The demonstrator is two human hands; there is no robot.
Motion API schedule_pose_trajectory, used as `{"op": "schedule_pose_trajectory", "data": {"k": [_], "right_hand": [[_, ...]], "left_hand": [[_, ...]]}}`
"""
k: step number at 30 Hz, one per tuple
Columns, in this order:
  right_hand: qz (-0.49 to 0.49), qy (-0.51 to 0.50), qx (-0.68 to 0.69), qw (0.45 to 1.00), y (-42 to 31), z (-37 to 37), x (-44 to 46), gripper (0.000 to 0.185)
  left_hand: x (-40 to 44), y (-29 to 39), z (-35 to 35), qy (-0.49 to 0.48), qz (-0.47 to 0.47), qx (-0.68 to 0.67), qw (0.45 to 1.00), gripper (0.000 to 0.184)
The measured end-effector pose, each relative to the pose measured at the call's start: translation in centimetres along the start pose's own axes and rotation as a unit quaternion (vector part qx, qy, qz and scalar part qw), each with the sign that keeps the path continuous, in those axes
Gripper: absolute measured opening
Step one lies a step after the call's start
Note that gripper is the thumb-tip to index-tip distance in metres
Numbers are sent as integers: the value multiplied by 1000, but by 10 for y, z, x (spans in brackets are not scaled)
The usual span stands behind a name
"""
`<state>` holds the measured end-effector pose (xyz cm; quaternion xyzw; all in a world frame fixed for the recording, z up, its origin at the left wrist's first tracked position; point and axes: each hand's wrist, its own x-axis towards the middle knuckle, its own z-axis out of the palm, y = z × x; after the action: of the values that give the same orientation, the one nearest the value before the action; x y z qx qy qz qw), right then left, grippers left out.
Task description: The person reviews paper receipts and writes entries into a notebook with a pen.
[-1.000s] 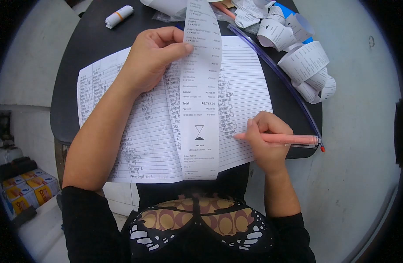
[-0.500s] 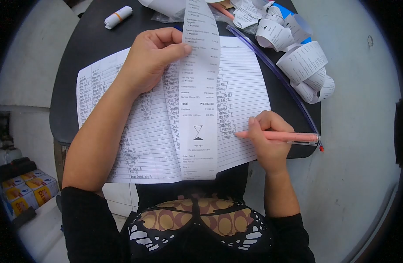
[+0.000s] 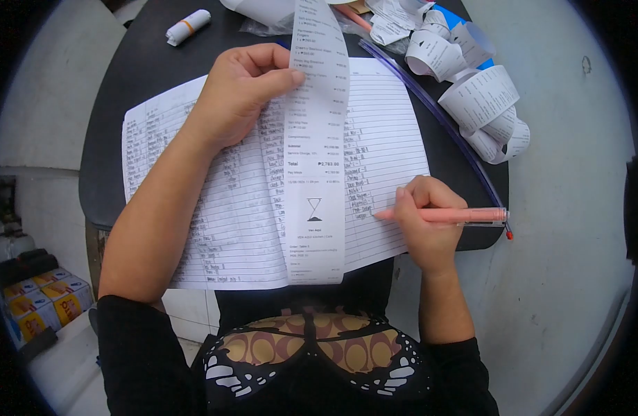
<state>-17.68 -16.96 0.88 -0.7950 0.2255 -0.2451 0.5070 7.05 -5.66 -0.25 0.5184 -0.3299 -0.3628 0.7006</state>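
My left hand (image 3: 253,87) pinches the left edge of a long printed receipt (image 3: 315,149) between thumb and fingers. The receipt hangs over the middle of an open lined notebook (image 3: 208,201), covering part of both pages, and its lower end reaches the notebook's near edge. Handwritten lists fill much of the left page and a column of the right page. In my right hand (image 3: 433,218) is a pink pen (image 3: 458,215), its tip at the last handwritten lines of the right page.
Curled receipts (image 3: 482,97) lie in a heap at the table's right, beside a purple zip edge (image 3: 437,104). A rolled paper with a rubber band (image 3: 187,28) sits at the back left of the black table (image 3: 125,76). Yellow boxes (image 3: 48,301) stand low at the left.
The pen tip and my right hand have shifted very slightly to the right and down. My left hand and the receipt have barely moved.
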Motion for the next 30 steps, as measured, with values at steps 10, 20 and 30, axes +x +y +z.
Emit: {"op": "schedule_pose_trajectory", "data": {"k": [10, 20, 30], "right_hand": [[19, -31, 42, 998, -7, 5, -6, 30], [-22, -48, -20, 998, -5, 8, -6, 29], [-36, -44, -35, 998, -4, 8, -5, 28]], "left_hand": [[0, 0, -2, -13, -3, 24, 1000, 12], [0, 0, 1, -2, 2, 0, 1000, 12], [1, -1, -1, -3, -1, 13, 1000, 11]]}}
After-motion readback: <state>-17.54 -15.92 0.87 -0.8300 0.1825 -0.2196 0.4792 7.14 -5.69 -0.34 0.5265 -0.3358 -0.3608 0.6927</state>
